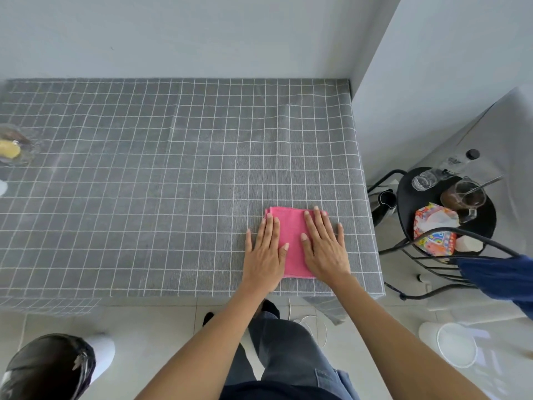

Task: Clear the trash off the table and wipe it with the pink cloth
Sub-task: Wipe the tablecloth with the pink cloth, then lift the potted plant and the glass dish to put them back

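Both hands, left hand and right hand, are lying flat and unclenched on the pink cloth. Cloth is sitting under both palms, long axis running away from the table front edge.

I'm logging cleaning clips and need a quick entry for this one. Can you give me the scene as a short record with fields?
setting: table with a grey checked cover, set against a wall
cloth: pink cloth, folded, flat near the table's front right corner
left hand: open, palm down on the cloth's left edge
right hand: open, palm down on the cloth's right part
still on table: glass dish with something yellow, at the far left edge
beside table: black chair holding glasses and a colourful packet
floor: black bin bag at lower left
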Motion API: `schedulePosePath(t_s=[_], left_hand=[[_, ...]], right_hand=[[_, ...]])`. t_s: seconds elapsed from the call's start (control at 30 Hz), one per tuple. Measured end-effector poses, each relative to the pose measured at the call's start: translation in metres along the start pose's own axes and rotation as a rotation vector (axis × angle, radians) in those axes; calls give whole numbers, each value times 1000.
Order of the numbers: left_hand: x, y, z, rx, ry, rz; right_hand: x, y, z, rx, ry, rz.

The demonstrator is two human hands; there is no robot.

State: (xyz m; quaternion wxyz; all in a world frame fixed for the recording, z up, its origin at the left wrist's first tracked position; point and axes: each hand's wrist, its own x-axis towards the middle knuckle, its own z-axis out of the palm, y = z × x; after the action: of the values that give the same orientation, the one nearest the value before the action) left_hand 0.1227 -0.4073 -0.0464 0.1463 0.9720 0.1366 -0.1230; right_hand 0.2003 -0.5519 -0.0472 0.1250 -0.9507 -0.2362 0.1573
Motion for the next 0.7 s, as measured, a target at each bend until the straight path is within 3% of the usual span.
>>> schedulePosePath(t_s=[0.17,0.37,0.53,0.7], left_hand=[[21,-22,-28,-46,-5,5],[52,-71,-98,53,-23,-19],[44,-130,-157,124,-68,-140],[11,-186,-207,159,0,-181]], right_hand=[[21,-1,-30,92,-4,111],[61,-20,-78,-27,-95,103],[81,-70,-109,-87,-52,51],[87,-150,-122,-205,-57,-44]])
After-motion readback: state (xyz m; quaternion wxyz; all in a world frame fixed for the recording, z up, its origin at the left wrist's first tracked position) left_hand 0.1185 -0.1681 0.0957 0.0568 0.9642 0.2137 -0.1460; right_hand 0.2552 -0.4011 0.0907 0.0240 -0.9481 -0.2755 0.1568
